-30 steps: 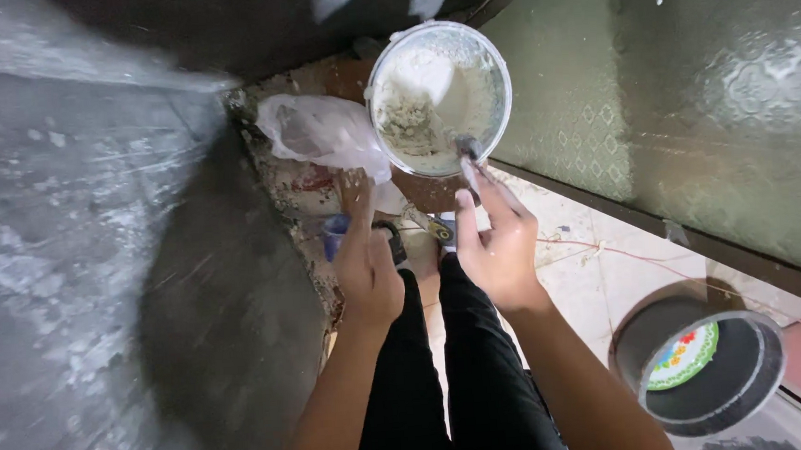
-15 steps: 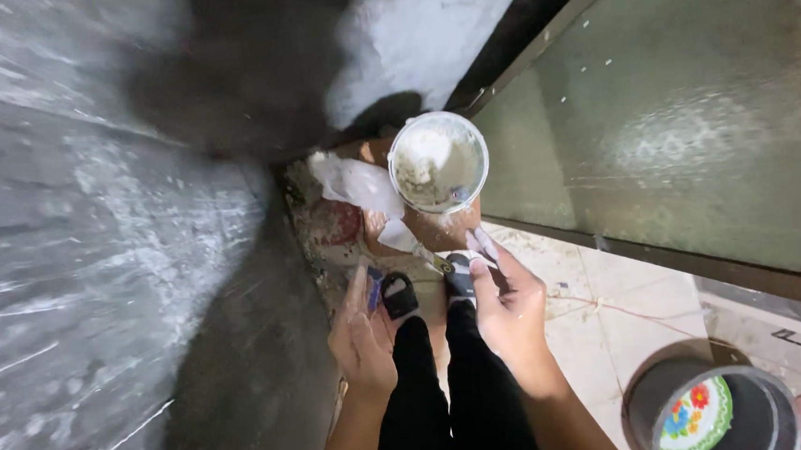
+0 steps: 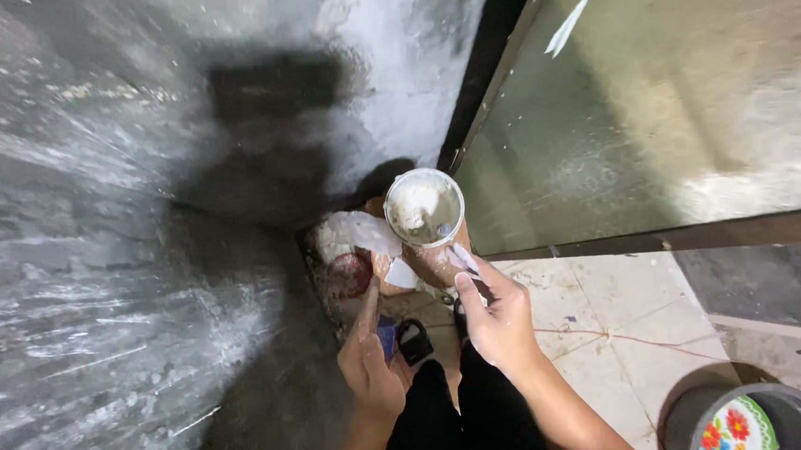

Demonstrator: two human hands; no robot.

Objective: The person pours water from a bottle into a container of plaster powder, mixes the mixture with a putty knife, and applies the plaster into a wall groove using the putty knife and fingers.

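Two hands over a white tub on the floor, seen from the head camera.

The right hand is clenched on a small pale-bladed tool, its tip just beside the white tub of pale paste, which stands on the floor in the corner by the grey wall. The left hand hangs loose, grasping nothing, near a crumpled plastic bag. A grey bucket stands well apart at lower right.

The dark bucket is cut off by the bottom edge. Motion blur smears the grey wall. What the right hand pinches is unclear.
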